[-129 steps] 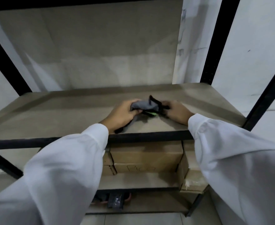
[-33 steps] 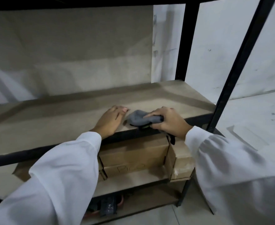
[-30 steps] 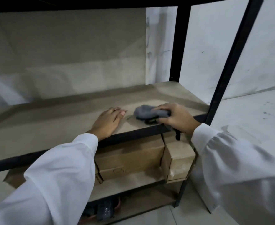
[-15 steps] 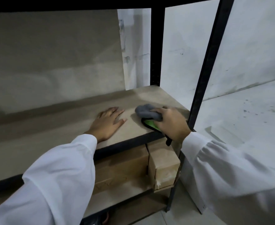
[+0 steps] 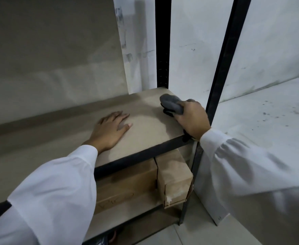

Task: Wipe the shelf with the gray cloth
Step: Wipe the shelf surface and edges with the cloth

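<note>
Up on the brown shelf [image 5: 145, 133], the gray cloth [image 5: 170, 103] sits bunched on the board near the back right corner, close to the right edge. The right hand [image 5: 192, 119] grips it from behind, fingers curled round the wad, which touches the board. Something dark shows under the cloth and again below the wrist at the front rail [image 5: 141, 156]; what it is cannot be made out. The left hand [image 5: 109, 131] lies flat on the board, palm down, fingers straight and relaxed, holding nothing. It rests nearer the front edge and well apart from the cloth. Both arms wear white sleeves [image 5: 60, 188].

Two black uprights stand at the shelf's right end, the rear upright [image 5: 162, 50] at the back corner and the front upright [image 5: 223, 59] just beside the right hand.

Below, on the lower shelf [image 5: 127, 213], stand two cardboard boxes. The larger box [image 5: 125, 181] sits under the front rail, and the smaller box [image 5: 173, 179] stands at its right side, touching it, at the lower shelf's right end. Both are shut, so their contents cannot be seen. The smaller box has a scuffed, whitish patch along its lower front edge. A dark object [image 5: 102, 240] shows beneath the lower shelf, too cut off to identify.
</note>
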